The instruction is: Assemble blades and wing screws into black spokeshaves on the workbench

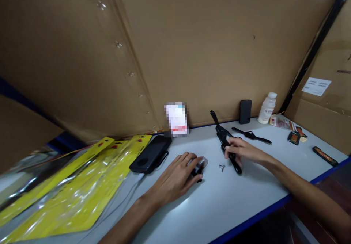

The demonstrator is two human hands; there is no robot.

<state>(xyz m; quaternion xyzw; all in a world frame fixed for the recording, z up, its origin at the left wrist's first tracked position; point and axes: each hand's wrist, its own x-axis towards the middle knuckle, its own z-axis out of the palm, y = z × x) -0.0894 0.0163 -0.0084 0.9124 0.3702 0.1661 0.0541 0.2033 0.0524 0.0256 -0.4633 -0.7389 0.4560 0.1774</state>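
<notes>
My left hand (pixel 182 171) rests on the grey table with its fingers curled over small black parts (pixel 197 172) and a bit of clear plastic (pixel 203 161); the fingers partly hide them. To the right, my right hand (pixel 238 149) grips a black spokeshave (pixel 222 140) around its middle. That spokeshave lies at a slant, one handle towards the back wall and the other towards me; more black pieces may lie under the hand. Between both hands sits a little group of silver metal screws (pixel 222 168). Behind my right hand lies another black spokeshave (pixel 251 134).
Yellow cards in clear packaging (pixel 79 196) cover the left side. Beside them lies a black power bank (pixel 150 154) with a cable. A lit, blurred screen (pixel 177 119), a dark phone (pixel 245 111) and a white bottle (pixel 267 109) stand along the cardboard wall (pixel 208 46).
</notes>
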